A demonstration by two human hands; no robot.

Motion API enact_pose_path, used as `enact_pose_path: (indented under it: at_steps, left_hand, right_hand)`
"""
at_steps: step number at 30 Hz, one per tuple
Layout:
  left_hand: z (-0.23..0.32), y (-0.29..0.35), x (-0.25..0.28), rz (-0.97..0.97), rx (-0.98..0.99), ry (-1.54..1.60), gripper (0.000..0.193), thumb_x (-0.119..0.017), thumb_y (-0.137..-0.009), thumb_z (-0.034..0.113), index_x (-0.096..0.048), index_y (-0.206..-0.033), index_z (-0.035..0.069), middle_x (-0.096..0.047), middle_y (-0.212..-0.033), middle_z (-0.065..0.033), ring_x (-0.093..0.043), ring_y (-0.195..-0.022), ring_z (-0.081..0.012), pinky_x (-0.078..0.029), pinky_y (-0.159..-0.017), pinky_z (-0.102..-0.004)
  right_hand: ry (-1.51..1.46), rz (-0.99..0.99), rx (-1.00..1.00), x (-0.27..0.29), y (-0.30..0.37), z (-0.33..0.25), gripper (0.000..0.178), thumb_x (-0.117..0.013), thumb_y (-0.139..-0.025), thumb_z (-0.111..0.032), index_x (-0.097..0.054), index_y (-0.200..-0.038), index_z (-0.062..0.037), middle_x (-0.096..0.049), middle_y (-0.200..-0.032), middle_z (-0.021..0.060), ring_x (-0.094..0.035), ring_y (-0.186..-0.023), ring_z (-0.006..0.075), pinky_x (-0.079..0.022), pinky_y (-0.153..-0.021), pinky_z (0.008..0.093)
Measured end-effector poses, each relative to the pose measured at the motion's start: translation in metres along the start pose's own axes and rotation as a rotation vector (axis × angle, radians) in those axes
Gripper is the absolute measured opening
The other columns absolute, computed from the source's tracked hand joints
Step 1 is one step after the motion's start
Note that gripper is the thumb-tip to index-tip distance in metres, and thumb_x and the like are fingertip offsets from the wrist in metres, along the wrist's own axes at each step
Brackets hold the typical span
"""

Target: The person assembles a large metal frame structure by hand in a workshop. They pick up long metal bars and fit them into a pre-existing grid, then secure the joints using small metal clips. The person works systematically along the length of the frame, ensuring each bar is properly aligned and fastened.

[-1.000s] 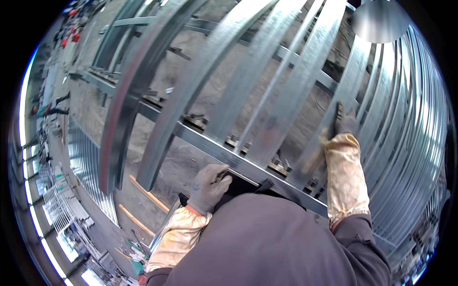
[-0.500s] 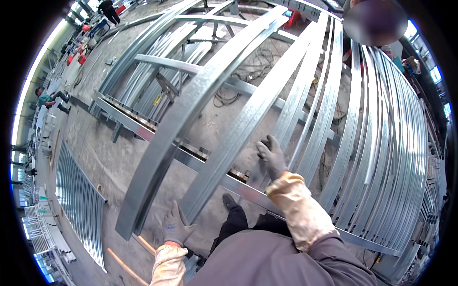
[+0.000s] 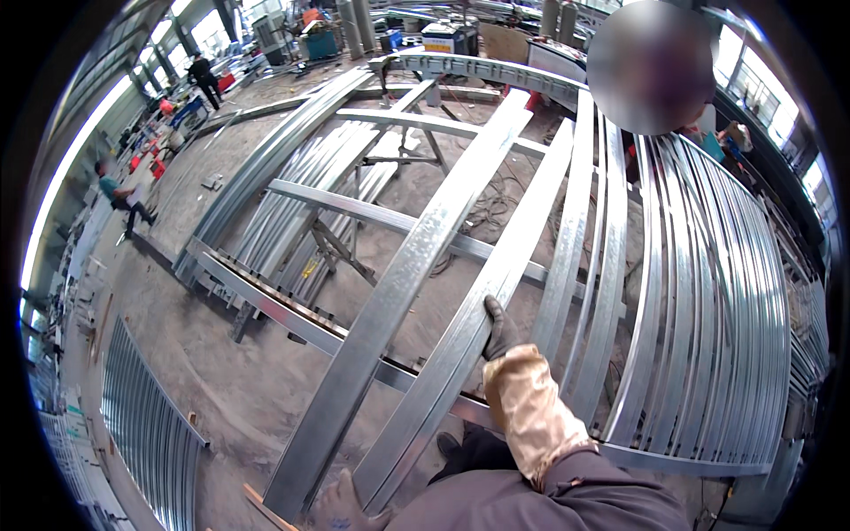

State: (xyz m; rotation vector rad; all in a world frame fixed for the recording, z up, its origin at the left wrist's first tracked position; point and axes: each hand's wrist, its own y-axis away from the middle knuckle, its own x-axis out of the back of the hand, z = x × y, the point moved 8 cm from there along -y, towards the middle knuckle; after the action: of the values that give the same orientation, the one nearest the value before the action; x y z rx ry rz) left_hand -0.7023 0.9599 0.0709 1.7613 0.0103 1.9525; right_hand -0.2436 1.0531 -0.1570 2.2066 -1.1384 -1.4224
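A long galvanized steel beam slants away from me across the crosswise rails of a rack. My right hand, in a grey glove, grips its right edge with the thumb on top; the other fingers are mostly hidden. At the beam's near end is my gloved left hand, closed around the end corner and partly cut off by the lower edge of the picture. Left of the held beam lies another wide steel beam, a narrow gap apart from it.
Several more steel beams lie close together on the right. The front support rail crosses below the beams. A corrugated metal stack lies at the lower left. One person stands at the far end; another sits at left.
My right hand has come down from the air onto the beam's right edge. The view has tilted up, so more of the far hall shows. The left hand stays at the beam's near end.
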Motion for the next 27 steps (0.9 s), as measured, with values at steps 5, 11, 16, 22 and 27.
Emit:
enact_pose_path:
  at_steps: [5,11,16,22,27]
  left_hand:
    - [-0.028,0.047,0.078,0.376,-0.143,-0.042,0.095,-0.092,-0.067,0.047,-0.056,-0.144,0.003,-0.069,-0.112,-0.0233,-0.067,-0.101,-0.0464,-0.054,-0.087,-0.0542]
    - [-0.094,0.038,0.121,0.412,-0.08,-0.138,0.101,-0.092,-0.064,0.048,-0.055,-0.145,0.0,-0.067,-0.109,-0.0241,-0.065,-0.1,-0.0462,-0.052,-0.088,-0.0556]
    - [-0.134,0.003,0.16,0.396,-0.021,-0.084,0.106,-0.094,-0.062,0.045,-0.053,-0.148,-0.002,-0.066,-0.129,-0.0277,-0.063,-0.119,-0.0458,-0.051,-0.102,-0.0529]
    - [-0.199,-0.071,0.179,0.325,0.016,0.016,0.107,-0.095,-0.063,0.041,-0.051,-0.15,-0.002,-0.06,-0.143,-0.0286,-0.06,-0.13,-0.0449,-0.049,-0.11,-0.0508]
    - [-0.301,-0.067,0.167,0.372,0.098,0.027,0.117,-0.096,-0.051,0.043,-0.048,-0.149,0.0,-0.062,-0.125,-0.0239,-0.062,-0.117,-0.0422,-0.048,-0.102,-0.0517]
  right_hand:
    - [-0.06,-0.002,-0.054,-0.086,0.102,0.014,0.037,-0.07,-0.103,-0.03,-0.068,-0.131,-0.0051,-0.075,-0.11,0.0112,-0.073,-0.098,0.0273,-0.062,-0.09,0.0444]
    - [-0.106,-0.173,-0.158,-0.188,0.113,0.045,0.051,-0.079,-0.097,-0.036,-0.061,-0.134,-0.0063,-0.073,-0.115,0.0107,-0.073,-0.1,0.0289,-0.063,-0.088,0.0513]
    - [-0.073,-0.161,-0.051,-0.273,0.039,0.103,0.044,-0.079,-0.099,-0.026,-0.061,-0.131,-0.0018,-0.072,-0.105,0.0096,-0.072,-0.089,0.022,-0.063,-0.079,0.0384]
    - [0.295,-0.101,-0.135,-0.315,-0.079,0.19,0.059,-0.084,-0.093,-0.031,-0.061,-0.131,0.0081,-0.073,-0.108,0.021,-0.075,-0.093,0.032,-0.063,-0.078,0.0414]
    - [0.375,-0.102,-0.285,-0.379,-0.053,0.295,0.073,-0.083,-0.093,-0.036,-0.05,-0.139,0.0109,-0.07,-0.115,0.0262,-0.076,-0.091,0.0348,-0.064,-0.073,0.0459]
